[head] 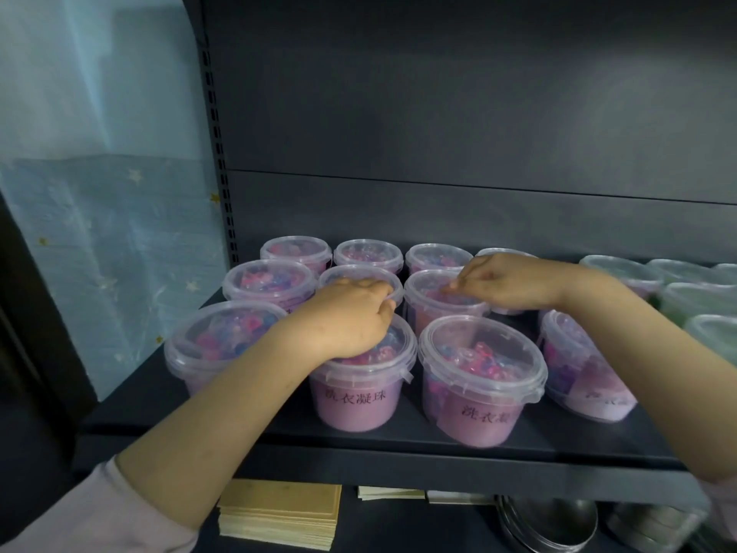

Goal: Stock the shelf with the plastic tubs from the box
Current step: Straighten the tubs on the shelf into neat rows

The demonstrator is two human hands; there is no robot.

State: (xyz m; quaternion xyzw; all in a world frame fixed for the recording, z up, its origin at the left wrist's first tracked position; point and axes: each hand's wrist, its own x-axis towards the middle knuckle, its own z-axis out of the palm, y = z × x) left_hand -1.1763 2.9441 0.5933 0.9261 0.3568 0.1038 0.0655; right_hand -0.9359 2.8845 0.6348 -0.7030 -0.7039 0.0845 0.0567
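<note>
Several pink-purple plastic tubs with clear lids stand in rows on the dark shelf point(223, 409). My left hand point(347, 319) lies over the lid of the front middle tub point(359, 397), and its curled fingers grip the near rim of the tub behind it point(351, 275). My right hand point(506, 281) reaches in from the right. Its fingertips are pinched together on the lid of the middle-row tub point(434, 309). Another front tub point(478, 385) stands between my forearms. No box is in view.
Pale green tubs point(694, 297) fill the shelf's right end. The shelf's perforated upright point(217, 161) and a blue starred curtain point(111, 217) are on the left. Below the shelf lie a stack of yellowish sheets point(279, 516) and metal pans point(554, 520).
</note>
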